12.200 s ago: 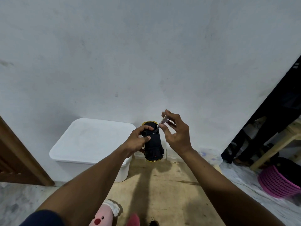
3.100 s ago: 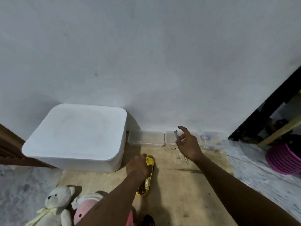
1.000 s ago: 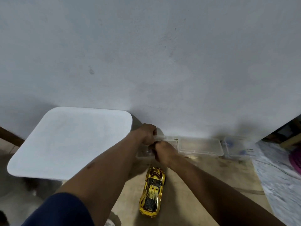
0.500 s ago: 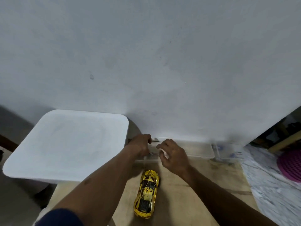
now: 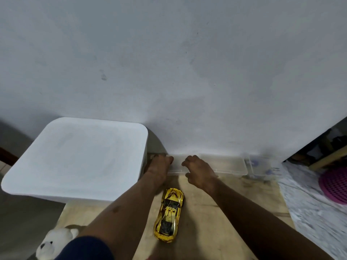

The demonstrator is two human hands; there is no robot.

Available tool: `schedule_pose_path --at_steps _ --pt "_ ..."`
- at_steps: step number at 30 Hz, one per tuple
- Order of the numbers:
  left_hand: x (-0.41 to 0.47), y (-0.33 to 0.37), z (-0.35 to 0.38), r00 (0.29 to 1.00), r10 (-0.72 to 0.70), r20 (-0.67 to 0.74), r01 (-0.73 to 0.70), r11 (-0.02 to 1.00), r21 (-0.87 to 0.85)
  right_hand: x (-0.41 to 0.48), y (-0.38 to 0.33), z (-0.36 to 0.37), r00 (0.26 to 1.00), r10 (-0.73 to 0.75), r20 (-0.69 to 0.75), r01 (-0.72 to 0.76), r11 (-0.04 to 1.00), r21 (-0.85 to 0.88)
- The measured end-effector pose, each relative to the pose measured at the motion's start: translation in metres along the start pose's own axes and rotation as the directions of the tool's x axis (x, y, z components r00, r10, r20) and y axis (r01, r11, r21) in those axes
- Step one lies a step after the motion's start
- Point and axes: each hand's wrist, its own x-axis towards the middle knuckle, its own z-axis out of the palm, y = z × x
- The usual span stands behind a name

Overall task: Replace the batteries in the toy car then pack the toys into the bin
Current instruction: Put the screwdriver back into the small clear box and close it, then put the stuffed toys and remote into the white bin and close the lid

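The gold toy car stands on its wheels on the wooden board, nose toward the wall, just below my hands. My left hand grips the left end of a small clear plastic box at the foot of the wall. My right hand hovers at the same box with loosely curled fingers, fingertips at its lid, holding nothing. The white bin with its lid on sits to the left. A white teddy bear lies at the bottom left, partly behind my left sleeve.
Two more clear plastic boxes line the wall to the right. A pink basket sits at the right edge on marbled floor. A wooden door frame shows at the far left.
The right hand has drawn back a little from the clear box lid. The left hand stays at the box's left end. The car lies untouched.
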Motion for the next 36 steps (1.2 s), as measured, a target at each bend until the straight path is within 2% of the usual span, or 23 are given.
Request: schedule_pose_path --at_steps 6,9,14,17,19,24,28,32,36 --pt "0.009 0.003 0.007 0.999 0.013 0.030 -0.016 0.994 0.111 0.003 0.000 0.013 0.999 -0.022 -0.038 0.019 0.998 -0.068" --pt "0.009 0.002 0.008 0.999 0.015 0.042 -0.020 0.993 0.118 0.005 0.001 0.012 0.999 -0.014 -0.037 0.012 0.999 -0.045" --pt "-0.004 0.007 0.003 0.997 -0.063 0.050 0.068 0.993 -0.101 -0.004 0.005 -0.005 0.999 0.051 -0.018 -0.047 0.988 0.150" --pt "-0.014 0.016 -0.007 0.995 -0.062 0.085 0.082 0.959 -0.273 -0.021 0.011 -0.019 0.991 0.105 -0.086 -0.090 0.983 0.160" --pt "-0.019 0.023 -0.023 0.995 -0.035 0.092 0.062 0.950 -0.306 -0.033 0.015 -0.032 0.983 0.152 -0.101 -0.136 0.978 0.157" --pt "-0.034 0.026 -0.072 0.999 0.043 0.000 -0.041 0.953 -0.301 -0.061 0.017 -0.070 0.954 0.285 -0.099 -0.267 0.950 0.162" --pt "-0.059 0.010 -0.105 0.995 0.057 -0.086 -0.081 0.946 -0.313 -0.072 0.001 -0.098 0.939 0.328 -0.106 -0.305 0.934 0.185" --pt "-0.087 -0.032 -0.127 0.988 -0.009 -0.152 -0.040 0.948 -0.316 -0.071 -0.032 -0.117 0.942 0.325 -0.079 -0.295 0.918 0.266" --pt "-0.115 -0.096 -0.134 0.965 -0.165 -0.202 0.094 0.943 -0.320 -0.056 -0.079 -0.130 0.946 0.317 -0.066 -0.262 0.870 0.417"
